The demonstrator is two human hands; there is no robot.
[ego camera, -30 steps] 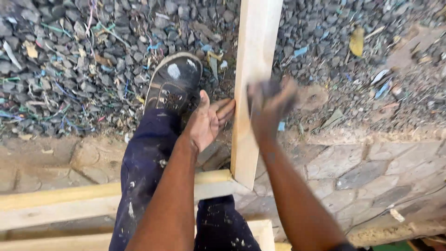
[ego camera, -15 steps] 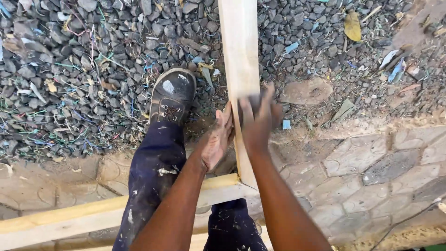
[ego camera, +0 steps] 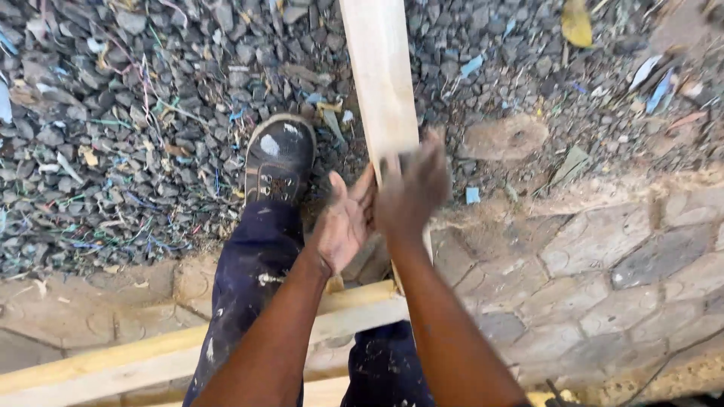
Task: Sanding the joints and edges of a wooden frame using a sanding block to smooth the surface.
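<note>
A long pale wooden plank (ego camera: 377, 75) runs from the top of the view down to a second plank (ego camera: 136, 358) that lies crosswise below it. My left hand (ego camera: 343, 222) rests open against the long plank's left edge, fingers extended. My right hand (ego camera: 411, 188) lies on top of the plank's face just beside it. It is blurred by motion, so I cannot tell whether it holds anything.
My foot in a dusty black shoe (ego camera: 277, 158) and a dark blue trouser leg (ego camera: 249, 286) stand left of the plank on grey gravel (ego camera: 113, 113) littered with coloured scraps. Stone paving (ego camera: 603, 249) covers the right and bottom. A flat brown stone (ego camera: 505, 136) lies right of the plank.
My right hand has moved back and forth along the plank's face. My left hand stayed at the plank's left edge. The view shifted slightly.
</note>
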